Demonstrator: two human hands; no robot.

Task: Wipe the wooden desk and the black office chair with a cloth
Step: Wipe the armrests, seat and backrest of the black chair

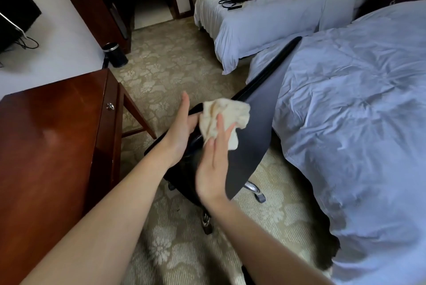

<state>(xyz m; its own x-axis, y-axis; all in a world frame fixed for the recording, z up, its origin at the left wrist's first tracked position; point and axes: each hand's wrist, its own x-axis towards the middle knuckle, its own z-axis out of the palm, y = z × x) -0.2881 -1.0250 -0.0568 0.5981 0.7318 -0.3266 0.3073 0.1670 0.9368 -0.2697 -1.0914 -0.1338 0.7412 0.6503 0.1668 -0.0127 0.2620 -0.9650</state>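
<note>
Tabletop (53,137) of dark red wood stood at left, apart from both hands. Left hand (182,128), fingers straight, rested against the top edge of the black office chair (251,137), touching the cream cloth (221,119). Right hand (214,165), fingers straight and unclenched, pressed the cloth onto the chair's back. Chair stood just beside the bed (357,123) at right.

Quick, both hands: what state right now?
Left hand: open, fingers straight, against the chair.
Right hand: open, pressing the cloth on it.
</note>
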